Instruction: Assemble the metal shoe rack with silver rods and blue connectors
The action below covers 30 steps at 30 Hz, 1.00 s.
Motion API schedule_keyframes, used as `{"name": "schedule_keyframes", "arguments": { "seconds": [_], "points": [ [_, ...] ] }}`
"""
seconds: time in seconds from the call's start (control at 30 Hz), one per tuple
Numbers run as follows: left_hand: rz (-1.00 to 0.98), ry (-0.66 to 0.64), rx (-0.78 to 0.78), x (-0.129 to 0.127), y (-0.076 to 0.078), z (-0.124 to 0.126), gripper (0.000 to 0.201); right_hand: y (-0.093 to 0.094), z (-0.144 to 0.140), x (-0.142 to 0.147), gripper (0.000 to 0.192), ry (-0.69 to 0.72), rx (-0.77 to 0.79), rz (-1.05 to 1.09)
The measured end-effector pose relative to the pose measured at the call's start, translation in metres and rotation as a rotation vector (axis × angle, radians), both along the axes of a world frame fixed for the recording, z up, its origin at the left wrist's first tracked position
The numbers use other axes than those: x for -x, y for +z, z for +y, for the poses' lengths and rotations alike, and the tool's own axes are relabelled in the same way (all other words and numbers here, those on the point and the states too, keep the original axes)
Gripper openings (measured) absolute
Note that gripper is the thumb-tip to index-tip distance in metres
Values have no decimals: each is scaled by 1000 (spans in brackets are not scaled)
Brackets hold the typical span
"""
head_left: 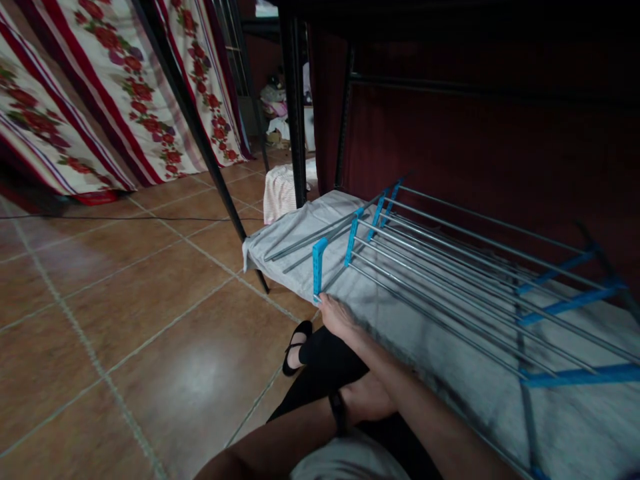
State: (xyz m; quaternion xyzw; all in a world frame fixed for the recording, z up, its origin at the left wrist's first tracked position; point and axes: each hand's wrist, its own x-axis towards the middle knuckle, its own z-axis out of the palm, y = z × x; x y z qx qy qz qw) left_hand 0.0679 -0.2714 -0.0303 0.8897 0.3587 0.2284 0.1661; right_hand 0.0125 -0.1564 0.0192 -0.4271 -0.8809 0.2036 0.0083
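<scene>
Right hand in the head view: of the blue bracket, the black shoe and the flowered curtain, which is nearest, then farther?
From the right hand:
1. Blue bracket, just above the fingers at the rack's near corner.
2. Black shoe, below and left, on the tiled floor.
3. Flowered curtain, far off at upper left.

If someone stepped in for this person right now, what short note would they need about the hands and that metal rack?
Right hand: reaches forward, fingertips on the bottom of the nearest blue bracket at the end of the drying rack; grip not clear.
Left hand: low by the lap, under the right forearm, mostly hidden; holds nothing visible.
The rack's metal rods and blue cross-pieces lie on a grey sheet over a low bed.
Done: rack laid out flat on the sheet.
Left: cannot tell from this view; rack appears partly assembled or folded.
</scene>
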Motion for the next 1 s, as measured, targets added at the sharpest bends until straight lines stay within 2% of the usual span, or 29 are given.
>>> {"name": "schedule_keyframes", "arguments": {
  "seconds": [0.07,0.1,0.13,0.23,0.3,0.37,0.4,0.47,0.57,0.63,0.87,1.0],
  "points": [
    [-48,-81,-17,30,-4,-6,36,-3,0,-3,32,13,-8,6],
    [-79,-83,-38,49,-8,-9,36,-4,0,-4,35,19,-14,13],
    [-112,-25,-40,68,-13,-11,38,-6,1,-5,37,26,-17,23],
    [-245,414,11,122,-29,-3,36,-12,4,-7,47,57,1,57],
    [-394,802,43,150,-34,15,32,-15,6,-8,52,66,19,63],
    [-538,1055,33,170,-33,40,33,-15,8,-9,53,65,28,58],
    [-594,1117,21,176,-30,53,36,-14,9,-9,52,62,32,52],
    [-659,1111,28,185,-23,76,39,-11,11,-10,51,54,37,42],
    [-631,993,134,187,-14,95,31,-8,16,-10,48,36,29,42],
    [-604,974,160,183,-13,98,26,-7,19,-9,47,29,20,52],
    [-608,1057,147,170,-19,91,22,-11,20,-14,40,41,49,46],
    [-613,1099,161,169,-18,91,19,-13,18,-17,42,58,60,43]
  ]
}}
